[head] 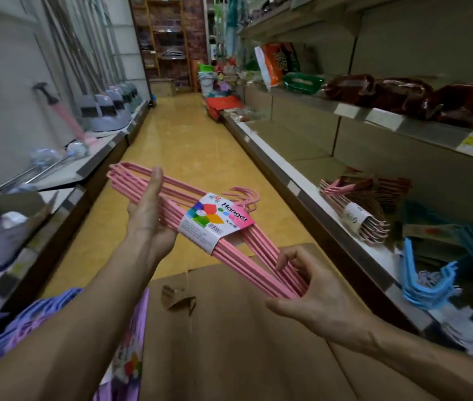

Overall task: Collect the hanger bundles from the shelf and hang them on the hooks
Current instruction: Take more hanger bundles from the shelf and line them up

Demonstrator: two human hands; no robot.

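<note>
I hold a pink hanger bundle (247,247) with a colourful "Hanger" paper label across the aisle in front of me. My left hand (150,218) cups its underside near the far end, fingers up along the bars. My right hand (310,287) pinches the near end of the same bundle. More bundles lie on the low shelf (345,241) at right: a pink bundle (356,215) and a blue bundle (423,282). Purple hangers (36,322) hang over my left forearm. No hooks are in view.
A brown cardboard box (229,328) sits right below my hands. Shelving runs down both sides of a narrow yellow-floored aisle (189,146). Dustpans and mop handles (108,105) stand at left; dark red packages (403,94) fill the upper right shelf.
</note>
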